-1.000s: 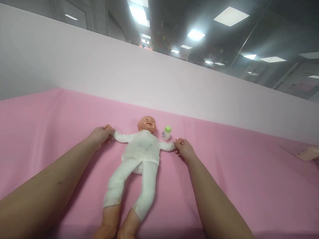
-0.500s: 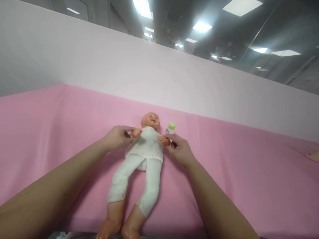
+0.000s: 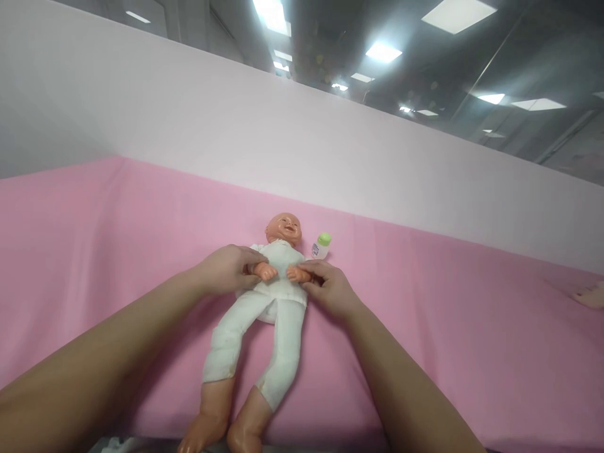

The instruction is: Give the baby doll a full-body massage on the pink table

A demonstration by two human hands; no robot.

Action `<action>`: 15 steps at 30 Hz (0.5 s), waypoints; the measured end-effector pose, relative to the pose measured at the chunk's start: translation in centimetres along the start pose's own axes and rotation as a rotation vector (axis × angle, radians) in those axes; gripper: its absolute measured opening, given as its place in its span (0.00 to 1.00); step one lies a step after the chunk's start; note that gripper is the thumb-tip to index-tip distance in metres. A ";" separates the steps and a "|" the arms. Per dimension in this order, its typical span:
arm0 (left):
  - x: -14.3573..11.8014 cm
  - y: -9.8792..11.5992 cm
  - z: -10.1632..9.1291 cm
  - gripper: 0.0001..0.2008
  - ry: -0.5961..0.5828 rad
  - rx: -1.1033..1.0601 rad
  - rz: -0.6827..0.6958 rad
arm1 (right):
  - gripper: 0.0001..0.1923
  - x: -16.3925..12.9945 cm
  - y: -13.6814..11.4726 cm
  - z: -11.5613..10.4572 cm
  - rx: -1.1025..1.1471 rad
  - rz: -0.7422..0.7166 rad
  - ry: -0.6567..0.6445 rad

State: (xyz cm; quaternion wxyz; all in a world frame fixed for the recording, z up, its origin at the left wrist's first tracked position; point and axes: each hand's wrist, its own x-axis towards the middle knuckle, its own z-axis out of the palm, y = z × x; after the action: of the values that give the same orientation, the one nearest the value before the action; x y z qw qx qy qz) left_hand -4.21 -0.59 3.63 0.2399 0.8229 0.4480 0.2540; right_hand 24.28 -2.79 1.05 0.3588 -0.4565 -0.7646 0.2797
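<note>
A baby doll [image 3: 282,277] in a white top and white trousers lies on its back, head away from me, bare feet towards me. My left hand [image 3: 233,267] is closed around the doll's forearm on the left, with the doll's fist poking out past my fingers. On the other side, my right hand [image 3: 330,283] pinches the doll's other forearm between thumb and fingers. Both doll hands rest over its belly, close together. Just beyond my right hand stands a small clear bottle [image 3: 321,246] with a green cap.
Pink cloth [image 3: 448,327] covers the table. Behind it rises a white wall panel [image 3: 330,151] topped by dark glass reflecting ceiling lights. Part of another doll-like limb or a hand [image 3: 589,296] shows at the right edge; I cannot tell which.
Both doll forearms have come inward and down onto its belly, moved by my hands. More of the bottle shows now.
</note>
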 end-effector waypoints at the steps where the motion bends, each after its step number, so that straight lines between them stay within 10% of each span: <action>1: 0.0 -0.3 0.0 0.11 0.016 -0.051 -0.044 | 0.20 0.1 0.3 -0.2 0.018 0.043 0.053; 9: 1.2 -6.5 -1.4 0.28 0.372 -0.514 -0.313 | 0.39 1.2 6.7 -3.1 0.203 0.266 0.603; 15: 1.1 -10.4 -3.0 0.26 0.424 -0.365 -0.577 | 0.43 1.3 11.1 -4.3 0.116 0.474 0.641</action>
State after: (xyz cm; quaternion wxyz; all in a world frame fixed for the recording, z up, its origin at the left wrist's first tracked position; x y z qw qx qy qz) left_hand -11.99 5.90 -0.41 0.3460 0.5366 0.6478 0.4156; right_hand 32.85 3.53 -4.43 0.5298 -0.6635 -0.4702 0.2407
